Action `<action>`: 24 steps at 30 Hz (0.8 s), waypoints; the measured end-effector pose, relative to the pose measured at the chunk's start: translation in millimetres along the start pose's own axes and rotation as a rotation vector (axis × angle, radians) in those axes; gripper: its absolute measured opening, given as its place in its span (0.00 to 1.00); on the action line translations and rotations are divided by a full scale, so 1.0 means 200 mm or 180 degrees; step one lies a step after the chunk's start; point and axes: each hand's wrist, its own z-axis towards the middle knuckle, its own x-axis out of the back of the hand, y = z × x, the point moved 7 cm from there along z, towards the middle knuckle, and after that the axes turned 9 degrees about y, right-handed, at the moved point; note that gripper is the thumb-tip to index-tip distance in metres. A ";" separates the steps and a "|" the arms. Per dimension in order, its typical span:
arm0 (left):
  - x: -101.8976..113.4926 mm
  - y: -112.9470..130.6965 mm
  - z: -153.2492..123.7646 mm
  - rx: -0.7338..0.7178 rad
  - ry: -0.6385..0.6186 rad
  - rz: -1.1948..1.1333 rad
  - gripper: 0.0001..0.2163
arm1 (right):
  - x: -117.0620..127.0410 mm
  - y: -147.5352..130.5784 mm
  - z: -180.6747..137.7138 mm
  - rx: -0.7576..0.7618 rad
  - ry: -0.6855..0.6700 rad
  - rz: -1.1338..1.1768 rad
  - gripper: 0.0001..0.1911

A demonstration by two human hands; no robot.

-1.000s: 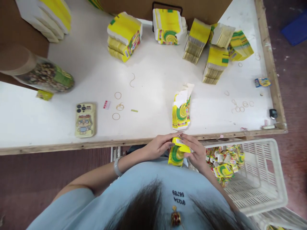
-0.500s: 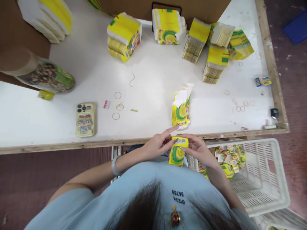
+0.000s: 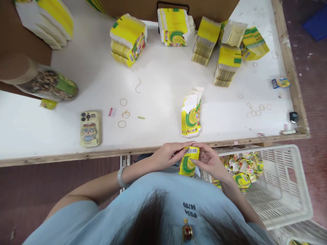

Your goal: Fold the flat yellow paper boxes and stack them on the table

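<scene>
A small yellow-and-green carton (image 3: 187, 165) with a barcode near its top is held between both hands, close to my body at the table's front edge. My left hand (image 3: 171, 154) grips its upper left side, with the index finger stretched along the top edge. On the right side, my right hand (image 3: 208, 159) pinches it, thumb on the printed face and fingers behind. Just beyond my hands, a fanned pile of flat yellow cartons (image 3: 191, 117) with white flaps lies on the white table (image 3: 158, 102).
Bundles of folded cartons (image 3: 129, 37) line the back by a cardboard box. A phone (image 3: 90, 129), a large jar (image 3: 51, 83) and rubber bands (image 3: 122, 124) lie leftward. A small blue box (image 3: 281, 82) sits rightward. Below, a white crate (image 3: 281, 190) holds many cartons.
My left index finger has drawn back from the carton pile onto the held carton's top edge. The carton stays in both hands. The view has shifted slightly.
</scene>
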 end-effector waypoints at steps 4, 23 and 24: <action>0.00 0.00 0.00 0.0014 0.0019 0.0082 0.22 | -0.01 -0.01 -0.02 -0.0032 0.0060 -0.0178 0.25; 0.12 -0.14 0.29 -0.0731 0.0199 0.0868 0.26 | 0.22 -0.02 -0.02 0.0116 0.0971 -0.0215 0.19; 0.18 -0.16 0.39 -0.0720 0.0493 0.1137 0.26 | 0.33 -0.04 -0.06 0.0212 0.1196 -0.0518 0.19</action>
